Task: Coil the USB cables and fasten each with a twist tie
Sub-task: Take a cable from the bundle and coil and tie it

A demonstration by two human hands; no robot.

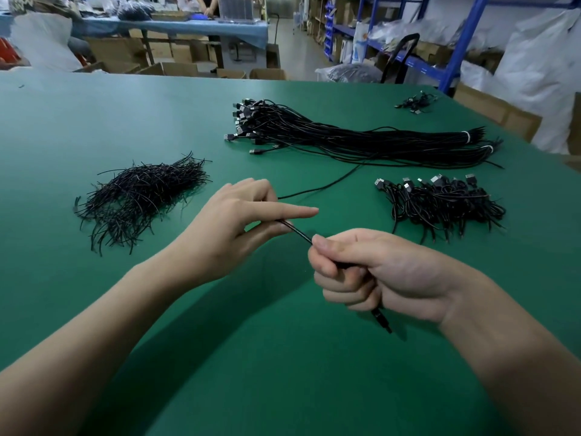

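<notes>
Fingers (pixel 333 272) of the right hand (pixel 383 272) are curling tight round one USB cable (pixel 300 233), while the left hand (pixel 232 218) is pinching it, forefinger out straight.

The green table (pixel 94 127) is carrying one long bundle of uncoiled cables (pixel 361 140), bound by two white bands, its strands too many to count. Left of the bundle one heap of twist ties (pixel 141 196) is lying, nearer than the bundle one smaller heap of finished coils (pixel 440 202) is sitting, and beyond it one little cluster (pixel 415 100), coiled or not I cannot tell. The held cable is running from the hands, in front of the bundle, up to it, with no loop formed yet, I'd judge, and no tie taken. Most of the work seems to be waiting.
</notes>
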